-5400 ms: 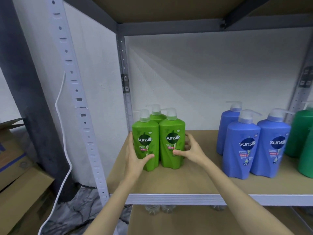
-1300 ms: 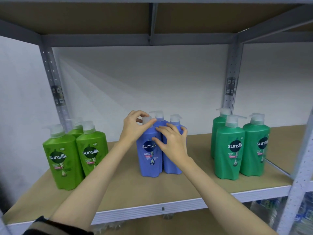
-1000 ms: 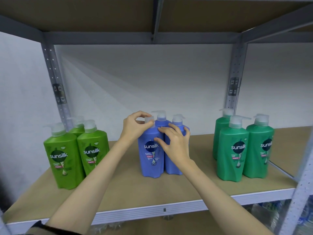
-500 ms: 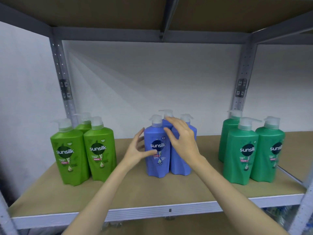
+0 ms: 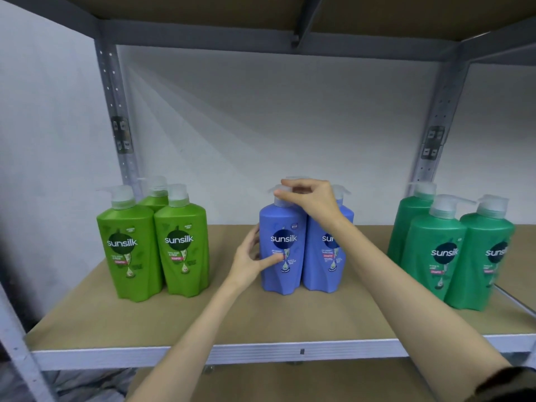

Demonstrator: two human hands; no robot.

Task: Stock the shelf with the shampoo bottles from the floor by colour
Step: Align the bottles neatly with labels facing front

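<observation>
Three groups of pump bottles stand on the brown shelf board [image 5: 261, 317]. Light green bottles [image 5: 150, 245] are at the left, blue bottles [image 5: 304, 248] in the middle, dark green bottles [image 5: 452, 250] at the right. My left hand [image 5: 251, 258] holds the left side of the front blue bottle [image 5: 282, 245], thumb across its label. My right hand [image 5: 311, 198] is curled over that bottle's white pump head [image 5: 278, 190], pinching it from above. A third blue bottle behind is mostly hidden by my right hand.
Grey metal uprights [image 5: 117, 120] frame the bay, and an upper shelf board [image 5: 290, 15] hangs close above. The shelf's pale front rail [image 5: 261, 351] runs across below my forearms. A lower shelf shows beneath it.
My right hand has risen from the blue bottle's shoulder to its pump head. My left hand stays on the bottle's left side. The view has shifted a little.
</observation>
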